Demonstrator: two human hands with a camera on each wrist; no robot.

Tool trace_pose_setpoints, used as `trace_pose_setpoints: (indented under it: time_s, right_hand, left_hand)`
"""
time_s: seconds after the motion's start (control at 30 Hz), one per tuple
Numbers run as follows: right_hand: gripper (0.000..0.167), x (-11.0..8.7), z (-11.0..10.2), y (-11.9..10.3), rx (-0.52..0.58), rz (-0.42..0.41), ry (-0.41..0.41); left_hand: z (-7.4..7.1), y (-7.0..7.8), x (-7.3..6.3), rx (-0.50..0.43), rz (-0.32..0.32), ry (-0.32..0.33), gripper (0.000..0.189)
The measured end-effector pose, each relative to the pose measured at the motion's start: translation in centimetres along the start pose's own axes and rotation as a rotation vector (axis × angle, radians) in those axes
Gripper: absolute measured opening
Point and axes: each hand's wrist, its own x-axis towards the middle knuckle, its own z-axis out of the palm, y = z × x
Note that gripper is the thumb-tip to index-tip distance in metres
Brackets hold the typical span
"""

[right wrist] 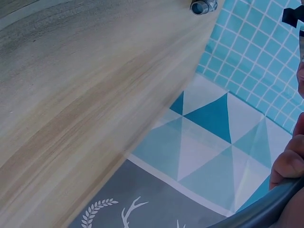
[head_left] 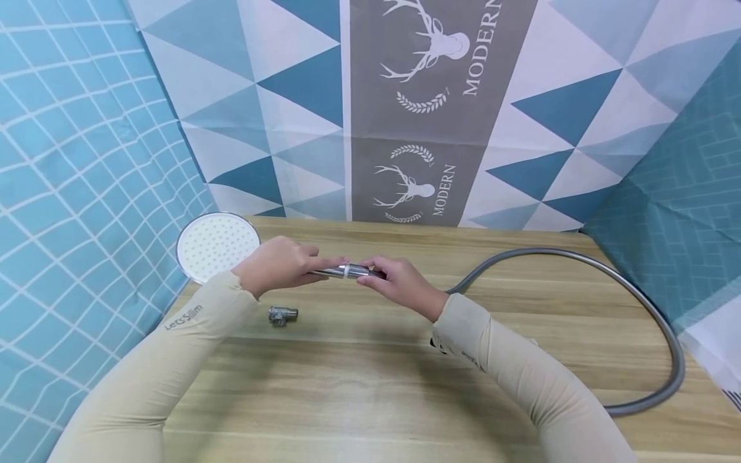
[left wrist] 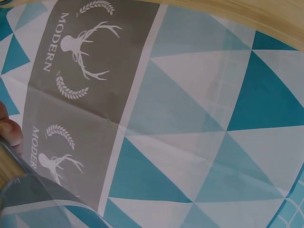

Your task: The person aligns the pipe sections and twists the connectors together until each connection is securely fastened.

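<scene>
My left hand (head_left: 280,265) grips the chrome handle of a shower head (head_left: 219,247), whose round white nozzle face shows at the far left of the head view. Opposite it, my right hand (head_left: 402,283) pinches the metal end fitting (head_left: 357,271) of a grey shower hose (head_left: 654,305). Handle and fitting meet end to end between the hands; whether the threads are engaged is too small to tell. The right wrist view shows curled fingers (right wrist: 287,164) at its right edge, beside the hose (right wrist: 266,202). Part of the chrome handle (left wrist: 21,190) shows in the left wrist view.
A small metal tee-shaped valve (head_left: 282,315) lies on the wooden table (head_left: 347,399) below the left hand. The hose loops widely over the table's right side. Patterned blue, white and grey sheets (head_left: 301,83) stand behind and on both sides.
</scene>
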Motion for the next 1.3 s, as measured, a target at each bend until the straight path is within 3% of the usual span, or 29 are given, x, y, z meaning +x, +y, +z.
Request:
trace_pose_setpoints:
  time_s: [0.3,0.6,0.97,1.3]
  right_hand:
    - [0.022,0.17,0.1,0.03,-0.034,-0.005,-0.013]
    - [0.024,0.23,0.65,0.08,-0.103,0.023,0.068]
    - [0.021,0.16,0.62,-0.26,-0.065,0.026,0.067]
    - [0.021,0.16,0.44,-0.34,-0.068,0.028,0.056]
  left_hand:
    - [-0.01,-0.1,-0.03,0.007,-0.008,-0.011,0.046]
    - [0.3,-0.19,0.07,-0.006,-0.018,-0.006,0.045]
    - [0.23,0.02,0.03,0.021,-0.018,-0.02,0.043]
    - [0.4,-0.12,-0.14,0.016,0.034,0.06,0.049]
